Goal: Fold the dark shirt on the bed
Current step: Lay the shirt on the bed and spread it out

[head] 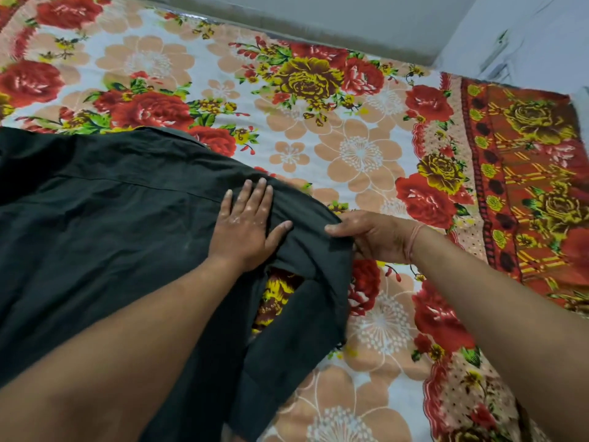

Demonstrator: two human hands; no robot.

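The dark shirt point(105, 215) lies spread over the left half of the bed, back side up, running off the left edge of the view. My left hand point(245, 224) presses flat on it near the shoulder, fingers apart. My right hand point(373, 237) pinches the end of the sleeve point(318, 250) at the shirt's right edge. The sleeve hangs down toward me in a fold, and a gap under it shows the sheet.
The bed wears a floral sheet point(366, 148) with red and peach flowers and a red patterned border point(526, 186) along its right side. A grey wall point(350, 23) runs behind the bed. A pale surface point(526, 36) stands at the upper right.
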